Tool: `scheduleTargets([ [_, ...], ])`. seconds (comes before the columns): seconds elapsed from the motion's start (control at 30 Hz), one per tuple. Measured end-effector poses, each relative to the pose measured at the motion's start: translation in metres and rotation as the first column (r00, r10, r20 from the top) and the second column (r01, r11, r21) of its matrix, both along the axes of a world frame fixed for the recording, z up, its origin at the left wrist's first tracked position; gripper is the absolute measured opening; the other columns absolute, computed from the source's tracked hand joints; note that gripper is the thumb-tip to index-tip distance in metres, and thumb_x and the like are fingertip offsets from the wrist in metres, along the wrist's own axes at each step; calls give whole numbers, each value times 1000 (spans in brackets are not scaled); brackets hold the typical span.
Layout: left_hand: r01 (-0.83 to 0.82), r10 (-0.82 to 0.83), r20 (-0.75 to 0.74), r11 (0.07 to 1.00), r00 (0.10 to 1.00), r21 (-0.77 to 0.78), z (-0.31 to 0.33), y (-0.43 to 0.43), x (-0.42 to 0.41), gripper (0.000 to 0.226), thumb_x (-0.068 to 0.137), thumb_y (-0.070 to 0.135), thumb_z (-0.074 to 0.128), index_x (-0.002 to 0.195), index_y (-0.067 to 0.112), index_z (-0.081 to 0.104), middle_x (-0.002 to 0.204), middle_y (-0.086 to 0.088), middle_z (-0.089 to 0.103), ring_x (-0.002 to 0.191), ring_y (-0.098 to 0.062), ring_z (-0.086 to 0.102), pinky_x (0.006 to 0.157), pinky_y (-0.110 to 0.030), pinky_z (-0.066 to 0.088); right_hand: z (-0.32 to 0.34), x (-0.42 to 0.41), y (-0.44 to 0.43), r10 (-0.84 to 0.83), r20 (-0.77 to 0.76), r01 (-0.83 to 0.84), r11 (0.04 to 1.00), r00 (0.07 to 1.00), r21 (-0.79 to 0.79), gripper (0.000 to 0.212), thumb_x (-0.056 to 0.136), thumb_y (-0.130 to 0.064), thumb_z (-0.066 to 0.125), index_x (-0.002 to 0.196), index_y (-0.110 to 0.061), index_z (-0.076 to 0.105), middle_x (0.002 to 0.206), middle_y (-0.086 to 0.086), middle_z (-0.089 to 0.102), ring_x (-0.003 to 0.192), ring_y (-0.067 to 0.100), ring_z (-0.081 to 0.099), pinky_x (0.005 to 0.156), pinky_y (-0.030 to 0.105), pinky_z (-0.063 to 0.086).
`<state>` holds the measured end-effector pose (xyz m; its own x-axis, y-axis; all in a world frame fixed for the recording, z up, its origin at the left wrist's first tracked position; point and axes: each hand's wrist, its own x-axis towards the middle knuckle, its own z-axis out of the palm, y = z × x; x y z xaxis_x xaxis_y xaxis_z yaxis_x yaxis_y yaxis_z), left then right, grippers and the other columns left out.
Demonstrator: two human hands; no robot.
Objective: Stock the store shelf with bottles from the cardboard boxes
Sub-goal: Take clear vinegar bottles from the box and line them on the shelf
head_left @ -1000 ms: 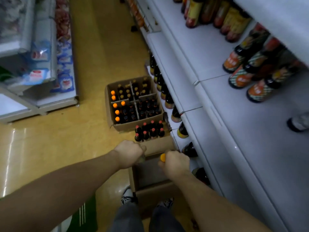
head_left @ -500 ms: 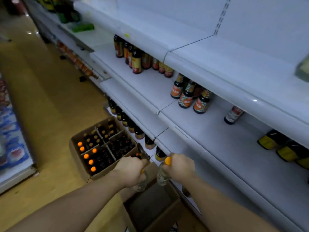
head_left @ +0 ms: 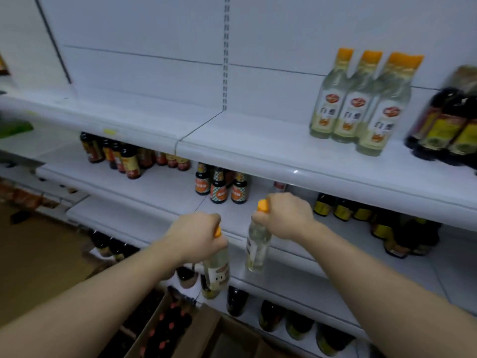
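My left hand (head_left: 196, 235) grips the neck of a clear bottle (head_left: 215, 276) with an orange cap, hanging in front of the lower shelves. My right hand (head_left: 285, 215) grips a second clear orange-capped bottle (head_left: 256, 250) by its neck, level with the middle shelf's front edge. Three matching clear bottles (head_left: 358, 104) stand on the upper white shelf (head_left: 258, 151) at the right. A cardboard box (head_left: 165, 329) of dark red-capped bottles sits on the floor below my left arm.
Dark sauce bottles (head_left: 446, 130) stand at the upper shelf's right end. The middle shelf holds dark labelled bottles (head_left: 222, 188) and a yellow-labelled row (head_left: 343, 209). More dark bottles (head_left: 296, 321) line the bottom shelf. The upper shelf is bare left of the clear bottles.
Both hands have risen from the open box on the floor, each lifting a clear bottle up to shelf height. The view has tilted up from the floor to the shelves.
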<state>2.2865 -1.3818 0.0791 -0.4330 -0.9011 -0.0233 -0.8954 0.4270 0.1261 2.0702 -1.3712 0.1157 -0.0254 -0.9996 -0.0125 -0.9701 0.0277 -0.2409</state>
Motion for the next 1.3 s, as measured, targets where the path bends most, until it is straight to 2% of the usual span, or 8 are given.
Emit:
scheduleTargets([
  [0.13, 32, -41, -92, 994, 995, -102, 62, -13, -22, 32, 85, 49, 61, 77, 20, 51, 76, -1, 57, 68, -19, 55, 56, -33, 40, 66, -27, 9, -78, 29, 81, 993, 997, -89, 34, 83, -50, 65, 73, -21, 51, 76, -3, 53, 79, 27, 56, 61, 33, 35],
  [0.37, 89, -149, -227, 963, 962, -253, 175, -21, -71, 36, 83, 48, 66, 72, 15, 57, 74, -5, 60, 71, -24, 58, 59, -32, 43, 166, -85, 25, -192, 177, 218, 965, 965, -144, 38, 79, -48, 69, 81, -11, 74, 63, 5, 73, 64, 21, 74, 68, 43, 64],
  [0.53, 126, -211, -316, 955, 925, -270, 235, -26, -109, 36, 83, 44, 67, 71, 11, 62, 68, -6, 60, 63, -24, 55, 57, -32, 43, 220, -123, 34, -244, 220, 292, 931, 944, -219, 32, 87, -44, 70, 83, -13, 75, 62, 7, 71, 57, 19, 71, 52, 30, 57],
  [0.67, 130, -223, -377, 958, 899, -256, 272, -36, -142, 33, 84, 38, 68, 74, 7, 65, 66, -8, 59, 60, -24, 54, 56, -32, 43, 246, -157, 26, -277, 266, 347, 899, 923, -268, 28, 81, -40, 73, 84, -12, 73, 54, 1, 68, 60, 19, 74, 53, 28, 55],
  [0.8, 150, -244, -413, 957, 878, -248, 300, -59, -178, 33, 88, 34, 66, 80, 3, 70, 73, -13, 67, 65, -26, 62, 57, -35, 56, 263, -189, 10, -296, 317, 390, 872, 901, -296, 26, 81, -38, 73, 78, -12, 69, 55, 2, 67, 45, 13, 66, 54, 28, 54],
  [1.0, 131, -223, -435, 964, 873, -231, 319, -102, -224, 35, 89, 35, 66, 83, 1, 69, 74, -13, 65, 68, -27, 61, 57, -32, 55, 268, -226, -31, -280, 339, 384, 876, 898, -293, 33, 81, -35, 72, 95, -6, 74, 67, 6, 69, 55, 16, 72, 57, 30, 59],
  [1.17, 110, -187, -403, 972, 896, -207, 313, -137, -251, 32, 89, 35, 67, 82, 3, 68, 74, -12, 67, 64, -26, 62, 56, -32, 54, 261, -245, -71, -260, 307, 345, 899, 916, -270, 30, 81, -34, 73, 91, -6, 70, 77, 10, 75, 56, 17, 73, 57, 31, 61],
  [1.3, 84, -147, -379, 981, 914, -176, 304, -159, -265, 30, 89, 32, 66, 84, 3, 68, 75, -12, 67, 62, -26, 61, 58, -34, 58, 257, -254, -99, -237, 287, 313, 915, 928, -257, 28, 82, -35, 73, 88, -8, 70, 70, 7, 71, 56, 18, 73, 53, 29, 58],
])
